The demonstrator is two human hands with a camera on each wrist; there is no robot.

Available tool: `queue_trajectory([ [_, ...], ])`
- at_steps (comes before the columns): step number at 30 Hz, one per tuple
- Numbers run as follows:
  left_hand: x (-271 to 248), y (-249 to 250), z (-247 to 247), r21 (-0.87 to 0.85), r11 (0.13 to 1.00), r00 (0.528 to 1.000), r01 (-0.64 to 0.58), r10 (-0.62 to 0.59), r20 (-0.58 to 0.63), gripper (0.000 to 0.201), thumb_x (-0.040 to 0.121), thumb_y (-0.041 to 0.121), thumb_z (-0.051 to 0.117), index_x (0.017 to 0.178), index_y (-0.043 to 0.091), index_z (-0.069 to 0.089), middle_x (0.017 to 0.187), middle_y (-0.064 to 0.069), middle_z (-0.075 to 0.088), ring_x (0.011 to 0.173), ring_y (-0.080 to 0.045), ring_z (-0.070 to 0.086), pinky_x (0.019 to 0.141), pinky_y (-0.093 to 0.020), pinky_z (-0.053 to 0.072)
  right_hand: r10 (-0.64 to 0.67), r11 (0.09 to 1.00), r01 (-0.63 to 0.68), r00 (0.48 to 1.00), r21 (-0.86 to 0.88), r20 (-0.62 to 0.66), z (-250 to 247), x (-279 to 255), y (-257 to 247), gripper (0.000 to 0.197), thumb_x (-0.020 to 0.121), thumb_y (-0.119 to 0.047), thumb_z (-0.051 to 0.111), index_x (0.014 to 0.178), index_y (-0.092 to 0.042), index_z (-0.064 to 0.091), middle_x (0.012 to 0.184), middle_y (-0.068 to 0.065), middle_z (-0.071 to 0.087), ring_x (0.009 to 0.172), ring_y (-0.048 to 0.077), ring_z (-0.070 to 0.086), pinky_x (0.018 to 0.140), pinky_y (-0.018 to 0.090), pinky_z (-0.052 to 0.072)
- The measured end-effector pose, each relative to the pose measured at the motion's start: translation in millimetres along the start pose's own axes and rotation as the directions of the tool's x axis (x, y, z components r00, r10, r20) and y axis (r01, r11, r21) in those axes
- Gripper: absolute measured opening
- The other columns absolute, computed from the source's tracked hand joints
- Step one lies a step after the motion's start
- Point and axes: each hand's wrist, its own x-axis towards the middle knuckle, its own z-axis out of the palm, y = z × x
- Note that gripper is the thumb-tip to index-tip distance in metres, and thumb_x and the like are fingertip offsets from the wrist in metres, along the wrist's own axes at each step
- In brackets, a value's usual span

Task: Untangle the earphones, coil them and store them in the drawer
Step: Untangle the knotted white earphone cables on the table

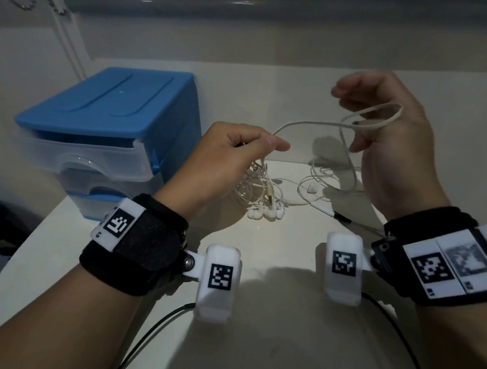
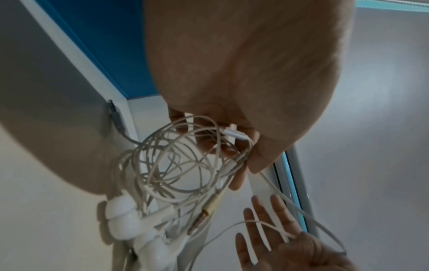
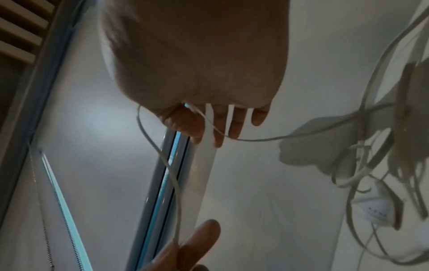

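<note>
Head view: white earphones (image 1: 265,191) in a knotted heap on pale surface (image 1: 285,317), partly lifted. Left hand (image 1: 224,157) directly over heap, pinching bunched strands. One cord running rightward and up from that pinch to right hand (image 1: 384,130), fingers spread loosely, loop draped round them. Long axis of taut span left to right between hands. Buds (image 1: 266,213) resting nearest wearer. Blue drawer unit (image 1: 107,134) to left, nearer left hand.
</note>
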Motion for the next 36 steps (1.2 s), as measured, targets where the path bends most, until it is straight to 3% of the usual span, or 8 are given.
queue_trajectory([
  [5, 0.9, 0.1, 0.9, -0.05, 0.999, 0.999, 0.005, -0.008, -0.053, 0.023, 0.101, 0.016, 0.058, 0.098, 0.016, 0.082, 0.063, 0.026, 0.063, 0.07, 0.013, 0.056, 0.078, -0.017, 0.039, 0.047, 0.995, -0.012, 0.93, -0.097, 0.363, 2.2, -5.8, -3.6, 0.052, 0.055, -0.003, 0.046, 0.095, -0.012, 0.078, 0.11, 0.007, 0.077, 0.11, 0.043, 0.063, 0.093, 0.052, 0.05],
  [9, 3.8, -1.2, 1.0, -0.081, 0.997, 0.995, 0.011, -0.019, -0.102, 0.024, 0.098, 0.01, 0.059, 0.083, 0.011, 0.079, 0.064, 0.019, 0.064, 0.066, 0.007, 0.056, 0.068, -0.009, 0.04, 0.149, 0.986, -0.077, 0.8, -0.148, 0.582, 8.6, -13.4, -3.5, 0.049, 0.065, -0.004, 0.046, 0.103, -0.008, 0.077, 0.12, 0.004, 0.074, 0.124, 0.032, 0.06, 0.092, 0.048, 0.048],
  [14, 2.6, 1.4, -0.3, -0.048, 0.999, 0.996, 0.004, -0.008, -0.092, 0.024, 0.099, 0.012, 0.057, 0.102, 0.014, 0.081, 0.065, 0.025, 0.062, 0.073, 0.01, 0.057, 0.074, -0.011, 0.041, 0.227, 0.961, -0.122, 0.863, -0.249, 0.452, 3.0, -10.9, 1.2, 0.04, 0.077, 0.013, 0.05, 0.095, -0.008, 0.079, 0.099, 0.001, 0.08, 0.097, 0.018, 0.074, 0.079, 0.026, 0.051],
  [17, 3.1, 0.8, 1.3, -0.027, 1.0, 0.997, -0.016, 0.013, -0.082, 0.021, 0.097, 0.011, 0.063, 0.106, 0.017, 0.081, 0.091, 0.002, 0.07, 0.084, 0.005, 0.061, 0.078, -0.01, 0.044, 0.257, 0.966, -0.225, 0.902, -0.13, 0.346, -0.4, -7.2, 1.8, 0.037, 0.067, 0.001, 0.048, 0.09, 0.003, 0.077, 0.09, 0.023, 0.076, 0.089, 0.034, 0.076, 0.079, 0.038, 0.056],
  [20, 2.9, -0.7, 2.3, 0.004, 1.0, 0.998, -0.016, 0.016, -0.055, 0.021, 0.097, 0.012, 0.067, 0.109, 0.024, 0.079, 0.095, -0.011, 0.062, 0.085, -0.007, 0.06, 0.08, -0.018, 0.045, 0.327, 0.933, -0.358, 0.877, 0.024, 0.353, -2.0, -3.4, -3.1, 0.044, 0.097, -0.016, 0.037, 0.093, 0.011, 0.071, 0.088, 0.032, 0.072, 0.074, 0.042, 0.071, 0.074, 0.04, 0.053],
  [23, 2.0, -1.8, 2.2, 0.016, 1.0, 1.0, -0.027, 0.027, -0.01, 0.024, 0.096, 0.012, 0.068, 0.112, 0.028, 0.077, 0.09, -0.003, 0.057, 0.081, -0.007, 0.057, 0.075, -0.017, 0.045, 0.355, 0.931, -0.354, 0.826, -0.087, 0.437, 3.3, -7.3, -2.6, 0.062, 0.106, -0.045, 0.04, 0.094, 0.007, 0.071, 0.077, 0.027, 0.069, 0.058, 0.033, 0.06, 0.062, 0.036, 0.05],
  [28, 1.0, -1.9, 2.0, 0.034, 0.999, 0.998, -0.023, 0.021, 0.056, 0.029, 0.095, 0.014, 0.07, 0.118, 0.031, 0.074, 0.099, -0.007, 0.065, 0.087, -0.008, 0.061, 0.084, -0.023, 0.049, 0.201, 0.979, -0.165, 0.872, -0.119, 0.446, 13.2, -13.9, -0.8, 0.037, 0.108, -0.02, 0.049, 0.081, 0.0, 0.066, 0.052, 0.002, 0.041, 0.049, 0.015, 0.036, 0.053, 0.026, 0.041],
  [36, 1.6, 1.8, 0.6, -0.042, 0.999, 1.0, 0.013, -0.012, 0.021, 0.031, 0.099, 0.002, 0.053, 0.108, 0.019, 0.077, 0.059, 0.024, 0.064, 0.061, 0.012, 0.053, 0.067, -0.009, 0.037, 0.069, 0.994, -0.077, 0.993, 0.083, 0.093, 4.4, -2.3, -6.0, 0.033, 0.107, -0.018, 0.048, 0.079, -0.012, 0.064, 0.057, -0.003, 0.031, 0.052, 0.011, 0.029, 0.053, 0.028, 0.035],
])
